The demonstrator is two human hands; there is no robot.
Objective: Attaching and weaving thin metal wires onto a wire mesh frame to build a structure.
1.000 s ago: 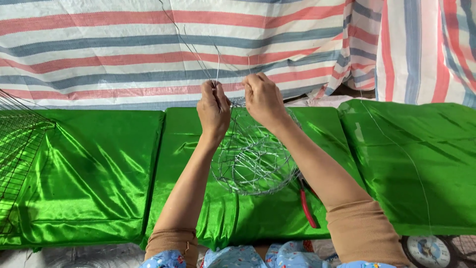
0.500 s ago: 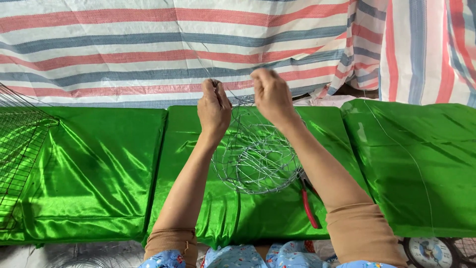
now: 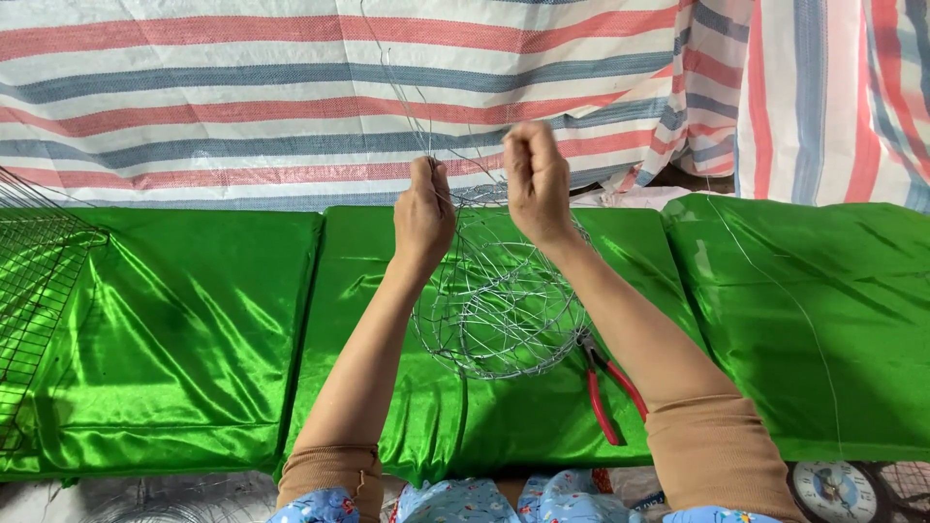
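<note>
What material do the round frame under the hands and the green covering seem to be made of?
The round frame looks like thin bare metal wire: silvery, stiff, holding open loops. The green covering looks like satin-type fabric, probably synthetic: strong sheen, soft folds. Both hands, left hand and right hand, pinch wire strands.

Bright, even daylight fills the view, diffused through the striped tarp (image 3: 291,107) behind. The green satin cushions (image 3: 184,329) throw strong white sheen along their folds. Shadows are soft and faint under the arms. Focus is sharp throughout, though the right hand (image 3: 536,179) shows slight motion blur
</note>
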